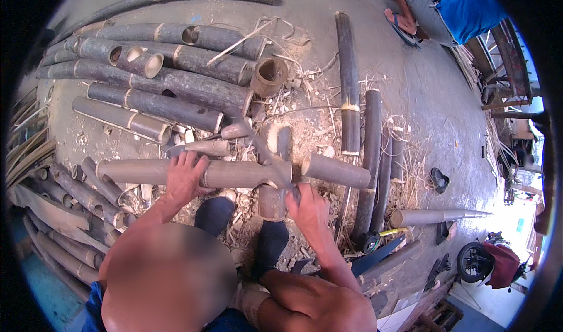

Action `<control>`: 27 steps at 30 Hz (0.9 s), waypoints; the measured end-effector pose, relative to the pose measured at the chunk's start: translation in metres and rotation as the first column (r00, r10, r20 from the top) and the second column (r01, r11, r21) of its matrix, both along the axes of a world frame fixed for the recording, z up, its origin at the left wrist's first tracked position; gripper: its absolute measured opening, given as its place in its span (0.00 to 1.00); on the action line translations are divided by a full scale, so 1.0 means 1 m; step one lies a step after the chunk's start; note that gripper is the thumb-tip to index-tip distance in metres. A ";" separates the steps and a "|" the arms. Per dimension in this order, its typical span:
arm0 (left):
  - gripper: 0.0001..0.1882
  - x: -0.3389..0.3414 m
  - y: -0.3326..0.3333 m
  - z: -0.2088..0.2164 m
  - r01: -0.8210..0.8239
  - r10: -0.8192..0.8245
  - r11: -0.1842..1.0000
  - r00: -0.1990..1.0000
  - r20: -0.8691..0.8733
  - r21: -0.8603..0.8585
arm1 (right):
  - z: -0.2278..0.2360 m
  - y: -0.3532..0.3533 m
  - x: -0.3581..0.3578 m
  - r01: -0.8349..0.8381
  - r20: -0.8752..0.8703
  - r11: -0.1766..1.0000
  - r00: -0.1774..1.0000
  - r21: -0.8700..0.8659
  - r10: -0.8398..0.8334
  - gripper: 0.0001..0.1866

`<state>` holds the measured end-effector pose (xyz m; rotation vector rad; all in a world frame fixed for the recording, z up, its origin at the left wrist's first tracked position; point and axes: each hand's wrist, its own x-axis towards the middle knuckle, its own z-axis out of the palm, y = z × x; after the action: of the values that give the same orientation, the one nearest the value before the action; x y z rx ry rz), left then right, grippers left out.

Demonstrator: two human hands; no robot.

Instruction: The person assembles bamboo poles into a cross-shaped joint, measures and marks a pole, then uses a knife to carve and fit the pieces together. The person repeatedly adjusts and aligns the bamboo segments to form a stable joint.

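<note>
A thick bamboo pole (240, 173) lies crosswise before me, its right end resting over a short bamboo piece (272, 204). My left hand (186, 175) grips the pole near its middle, fingers over the top and thumb on the near side. Just past the pole's right end, my right hand (309, 207) is closed around the dark handle of a long-bladed knife. Its blade (263, 146), smeared by motion, slants up and left across the pole's end; whether it touches the bamboo I cannot tell. A cut bamboo length (336, 170) lies right of the pole.
Several dark bamboo poles (193, 59) lie at the far left, more (350, 80) at the right. Wood chips (305, 126) litter the floor around my feet. A blue saw blade (378, 256) lies near my right knee. Another person's foot (402, 24) shows at the far right, a motorbike (478, 261) lower right.
</note>
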<state>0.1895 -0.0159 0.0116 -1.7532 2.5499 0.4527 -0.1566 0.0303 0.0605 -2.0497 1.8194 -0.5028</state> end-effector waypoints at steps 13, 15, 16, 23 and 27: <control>0.48 0.011 -0.009 0.011 0.030 -0.030 0.997 1.000 0.003 0.069 | -0.027 0.025 -0.013 0.167 0.018 0.982 0.985 0.089 -0.169 0.13; 0.47 0.013 -0.008 0.009 0.022 -0.022 0.998 1.000 0.005 0.063 | -0.026 0.027 -0.014 0.176 -0.005 0.981 0.984 0.077 -0.177 0.12; 0.47 0.014 -0.008 0.008 0.032 -0.031 0.998 0.999 -0.017 0.052 | -0.025 0.026 -0.013 0.181 0.003 0.981 0.983 0.072 -0.182 0.11; 0.47 0.020 -0.015 0.006 0.117 -0.115 0.991 0.993 -0.030 0.067 | -0.005 0.019 0.008 0.069 0.076 0.996 0.995 -0.056 -0.065 0.12; 0.51 0.023 -0.025 0.007 0.146 -0.134 0.975 0.988 -0.080 0.166 | -0.004 0.008 0.016 0.018 0.051 0.988 0.999 -0.156 -0.010 0.13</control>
<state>0.2128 -0.0412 0.0184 -1.5154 2.5680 0.7132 -0.1411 0.0387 0.0562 -2.1057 1.8180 -0.7151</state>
